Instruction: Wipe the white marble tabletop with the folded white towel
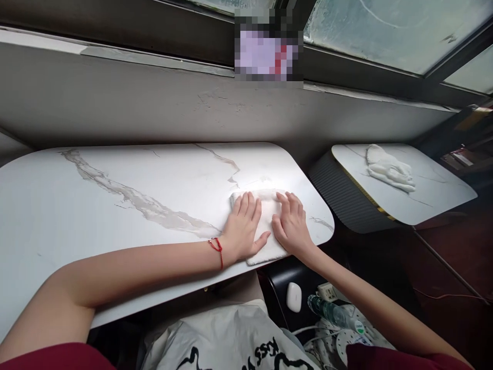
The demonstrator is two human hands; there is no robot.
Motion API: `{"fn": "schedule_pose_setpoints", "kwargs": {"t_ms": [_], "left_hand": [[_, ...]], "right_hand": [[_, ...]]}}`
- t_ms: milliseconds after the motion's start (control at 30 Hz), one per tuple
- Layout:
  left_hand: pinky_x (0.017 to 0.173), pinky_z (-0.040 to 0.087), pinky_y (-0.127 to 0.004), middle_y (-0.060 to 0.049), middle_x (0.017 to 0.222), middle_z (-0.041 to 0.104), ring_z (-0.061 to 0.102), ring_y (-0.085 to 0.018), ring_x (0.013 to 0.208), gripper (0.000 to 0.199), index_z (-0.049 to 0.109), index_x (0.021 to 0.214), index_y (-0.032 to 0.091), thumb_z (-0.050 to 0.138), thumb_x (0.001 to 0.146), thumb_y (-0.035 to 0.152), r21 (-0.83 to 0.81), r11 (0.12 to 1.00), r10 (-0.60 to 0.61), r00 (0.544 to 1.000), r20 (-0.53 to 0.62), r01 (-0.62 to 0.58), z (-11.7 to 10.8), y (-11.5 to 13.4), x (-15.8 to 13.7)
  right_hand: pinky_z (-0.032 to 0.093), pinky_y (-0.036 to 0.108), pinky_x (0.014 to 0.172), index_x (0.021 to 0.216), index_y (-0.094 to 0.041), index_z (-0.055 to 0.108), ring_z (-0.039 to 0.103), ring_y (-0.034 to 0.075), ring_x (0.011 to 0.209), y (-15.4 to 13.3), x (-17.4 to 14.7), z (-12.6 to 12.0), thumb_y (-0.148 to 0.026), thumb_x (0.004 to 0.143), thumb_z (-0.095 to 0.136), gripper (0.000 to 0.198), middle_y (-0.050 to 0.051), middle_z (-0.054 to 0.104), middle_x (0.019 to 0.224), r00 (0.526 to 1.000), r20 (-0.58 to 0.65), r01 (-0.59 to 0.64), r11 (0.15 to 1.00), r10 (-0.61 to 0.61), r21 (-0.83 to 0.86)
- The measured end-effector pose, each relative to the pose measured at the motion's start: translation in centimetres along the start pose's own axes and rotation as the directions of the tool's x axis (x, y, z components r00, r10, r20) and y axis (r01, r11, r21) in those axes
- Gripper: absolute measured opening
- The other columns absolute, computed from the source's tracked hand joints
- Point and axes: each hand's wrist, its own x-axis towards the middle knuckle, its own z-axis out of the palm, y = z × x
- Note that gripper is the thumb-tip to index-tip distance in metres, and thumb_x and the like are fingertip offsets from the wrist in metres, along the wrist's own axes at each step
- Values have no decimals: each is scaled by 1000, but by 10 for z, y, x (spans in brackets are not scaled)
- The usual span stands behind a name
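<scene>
White marble-look tabletop (pixel 177 180) is set near a grey wall (pixel 154 97), with framed windows (pixel 370 36) above. Folded white cloth (pixel 266 218) is laid flat near the tabletop's right end, reaching the near edge, and is covered in part by 2 hands. Left hand (pixel 241 226) is laid palm down on the cloth, fingers extended close together, thumb spread apart; forearm is angled in from the left along the near edge, wrist ringed by a red cord (pixel 216 246). Right hand (pixel 291 226) is rested on the cloth's right side, fingers bent, thumb held apart from the index finger; forearm is brought in from lower right.

Crumpled white cloth (pixel 389 167) is left on a smaller table (pixel 442 185) at right. Below the near edge, 1 white case (pixel 294 297) and 1 clear bottle (pixel 331 311) are seen; cables (pixel 310 329) are partly hidden.
</scene>
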Motion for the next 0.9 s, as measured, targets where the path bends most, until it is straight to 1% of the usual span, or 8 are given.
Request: {"fn": "schedule_pose_setpoints", "kwargs": {"t_ms": [67, 133, 267, 433, 567, 667, 767, 900], "left_hand": [[127, 20, -53, -32, 164, 27, 24, -43, 156, 86, 30, 157, -5, 39, 100, 59, -21, 999, 38, 999, -5, -38, 0, -12, -5], [127, 20, -54, -33, 165, 24, 22, -43, 156, 86, 30, 157, -5, 39, 100, 59, -38, 998, 45, 999, -12, -46, 0, -24, -8], [127, 20, -54, -34, 164, 25, 21, -44, 156, 86, 31, 156, -6, 43, 100, 58, -62, 998, 25, 999, -31, -27, 2, -54, -8], [127, 22, -54, -31, 164, 29, 26, -41, 156, 83, 33, 156, -3, 44, 99, 56, -65, 998, -30, 996, -79, 25, 3, -112, -4], [127, 21, -53, -28, 165, 30, 27, -39, 155, 79, 35, 156, 0, 43, 99, 55, -25, 992, -121, 989, -83, 120, -1, -156, 5], [128, 19, -51, -28, 166, 28, 25, -38, 157, 79, 33, 157, 0, 42, 100, 54, -2, 983, -185, 981, -51, 185, -6, -183, 12], [127, 19, -52, -27, 167, 26, 23, -37, 157, 79, 30, 158, 2, 41, 101, 54, -4, 977, -214, 976, -32, 214, -10, -207, 18], [127, 20, -51, -25, 167, 27, 24, -37, 157, 78, 31, 159, 3, 40, 100, 54, -13, 972, -234, 972, -29, 233, -14, -231, 21]], "right_hand": [[40, 63, 112, 153, -14, 33, 26, 40, 153, -4, 3, 4, -29, 98, 33, 57, 23, 34, 158, 1000, 17, 24, 999, -23, -33], [39, 63, 114, 155, -13, 30, 21, 39, 156, -8, 9, 8, -28, 99, 31, 58, 23, 30, 161, 998, 32, 45, 999, -44, -25], [37, 61, 117, 152, -7, 34, 26, 38, 154, -22, 35, 23, -28, 97, 32, 59, 26, 34, 159, 996, 56, 64, 998, -65, 20], [37, 58, 118, 148, 0, 38, 33, 39, 147, -53, 89, 50, -29, 94, 36, 62, 28, 41, 152, 994, 68, 85, 994, -90, 74], [40, 55, 113, 144, -1, 43, 44, 37, 133, -79, 141, 73, -30, 92, 40, 60, 27, 50, 141, 993, 57, 94, 986, -102, 140], [41, 53, 110, 141, -4, 47, 47, 36, 125, -95, 173, 87, -29, 90, 42, 57, 24, 53, 136, 995, 40, 85, 979, -94, 183], [42, 51, 105, 139, -6, 50, 46, 36, 121, -111, 196, 98, -29, 90, 42, 55, 22, 54, 134, 997, 27, 67, 977, -74, 201], [43, 52, 99, 138, -8, 50, 47, 37, 115, -129, 214, 109, -30, 90, 41, 54, 21, 55, 129, 999, 25, 23, 989, -27, 147]]}}
